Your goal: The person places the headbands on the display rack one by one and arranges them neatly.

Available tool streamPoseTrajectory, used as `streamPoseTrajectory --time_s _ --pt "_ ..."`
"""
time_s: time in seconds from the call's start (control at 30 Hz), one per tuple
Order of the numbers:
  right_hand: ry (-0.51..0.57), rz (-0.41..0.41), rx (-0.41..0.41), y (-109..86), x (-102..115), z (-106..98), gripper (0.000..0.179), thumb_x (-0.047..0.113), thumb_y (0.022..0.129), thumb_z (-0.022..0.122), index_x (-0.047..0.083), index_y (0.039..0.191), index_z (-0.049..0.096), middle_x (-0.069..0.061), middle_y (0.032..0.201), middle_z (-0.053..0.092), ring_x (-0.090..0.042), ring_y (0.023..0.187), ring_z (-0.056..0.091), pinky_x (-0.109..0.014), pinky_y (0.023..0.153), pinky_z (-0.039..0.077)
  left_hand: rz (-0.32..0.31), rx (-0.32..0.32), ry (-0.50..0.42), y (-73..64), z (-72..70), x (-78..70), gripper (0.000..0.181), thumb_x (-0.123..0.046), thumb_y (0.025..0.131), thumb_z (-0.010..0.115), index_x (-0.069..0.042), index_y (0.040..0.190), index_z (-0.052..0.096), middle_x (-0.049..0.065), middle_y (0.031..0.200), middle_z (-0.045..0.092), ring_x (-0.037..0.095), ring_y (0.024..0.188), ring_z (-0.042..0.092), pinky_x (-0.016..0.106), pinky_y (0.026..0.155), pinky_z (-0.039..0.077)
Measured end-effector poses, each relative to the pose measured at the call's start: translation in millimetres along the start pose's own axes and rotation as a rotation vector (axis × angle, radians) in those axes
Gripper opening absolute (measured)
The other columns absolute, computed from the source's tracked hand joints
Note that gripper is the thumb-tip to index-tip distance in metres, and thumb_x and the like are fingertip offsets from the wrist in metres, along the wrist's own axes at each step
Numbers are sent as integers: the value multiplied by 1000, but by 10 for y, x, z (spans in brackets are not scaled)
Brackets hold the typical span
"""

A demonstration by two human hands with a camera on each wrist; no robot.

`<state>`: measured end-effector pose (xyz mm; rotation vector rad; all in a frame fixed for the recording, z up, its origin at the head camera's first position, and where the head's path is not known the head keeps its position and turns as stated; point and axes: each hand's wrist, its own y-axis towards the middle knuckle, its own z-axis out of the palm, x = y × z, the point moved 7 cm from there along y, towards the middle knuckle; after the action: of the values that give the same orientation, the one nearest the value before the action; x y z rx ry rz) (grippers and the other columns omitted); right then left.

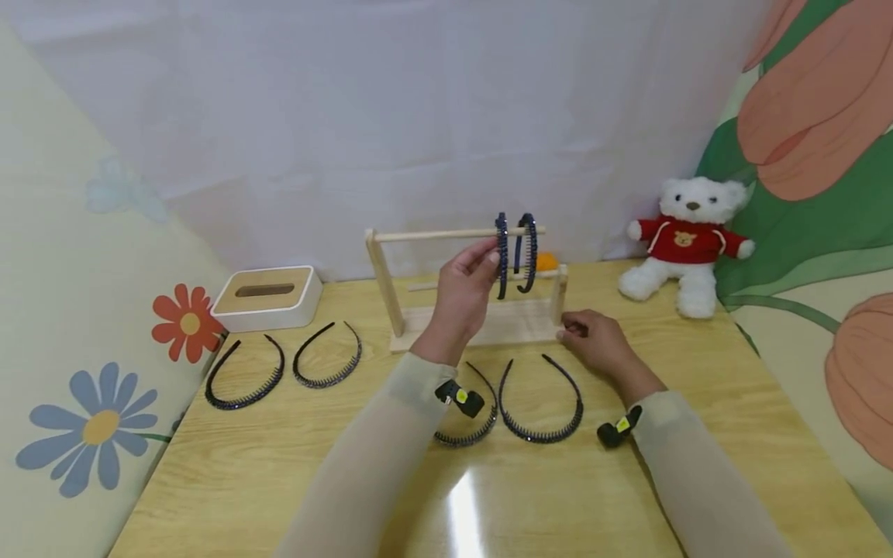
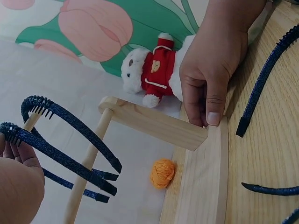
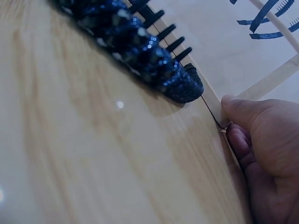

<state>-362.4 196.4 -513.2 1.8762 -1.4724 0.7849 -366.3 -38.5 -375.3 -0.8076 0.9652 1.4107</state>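
Note:
My left hand (image 1: 463, 293) pinches a dark blue, toothed headband (image 1: 501, 271) that hangs over the upper rod of a wooden rack (image 1: 432, 235). Just right of it on the same rod, toward its free end, hangs another headband (image 1: 532, 256). In the left wrist view both hoops straddle a rod, the held headband (image 2: 60, 151) nearer the camera. My right hand (image 1: 598, 341) grips the front right corner of the rack's base (image 3: 212, 100) between thumb and curled fingers. Close in front of this hand, a headband (image 1: 543, 436) lies on the table.
On the table (image 1: 230, 496), one headband (image 1: 466, 442) lies partly behind my left wrist, and headbands (image 1: 244, 401) (image 1: 328, 381) lie at left. A tissue box (image 1: 300, 310) stands back left. An orange yarn ball (image 2: 162, 173) sits behind the rack, a teddy bear (image 1: 687, 240) back right.

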Motion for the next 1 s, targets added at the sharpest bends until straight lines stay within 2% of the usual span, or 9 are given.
streamPoseTrajectory --time_s 0.27,0.57,0.8,1.0 --pt "3 -6 10 -25 -22 37 44 20 106 74 -2 144 67 -22 128 73 -36 116 72 -54 103 61 -14 -4 18 -16 -11 54 34 3 110 59 5 143 65 12 130 68 19 119 66 31 113 57" --pt "-8 -8 7 -16 -3 10 43 20 106 74 -1 143 68 -23 128 73 -37 117 72 -55 104 60 -1 6 5 -10 9 62 35 3 110 60 5 144 65 5 119 71 15 113 70 30 110 59" --pt "-32 -29 0 -8 29 -7 43 20 106 74 -1 143 68 -23 129 73 -37 117 72 -55 104 60 -15 28 19 -6 22 64 37 -1 111 60 1 147 65 3 121 69 14 115 69 31 111 58" --pt "-33 -28 -9 -3 21 -11 42 18 105 74 -2 141 69 -23 128 73 -37 116 73 -54 104 60 -11 37 9 -14 39 51 37 0 111 59 2 148 64 2 118 69 13 114 69 34 114 57"
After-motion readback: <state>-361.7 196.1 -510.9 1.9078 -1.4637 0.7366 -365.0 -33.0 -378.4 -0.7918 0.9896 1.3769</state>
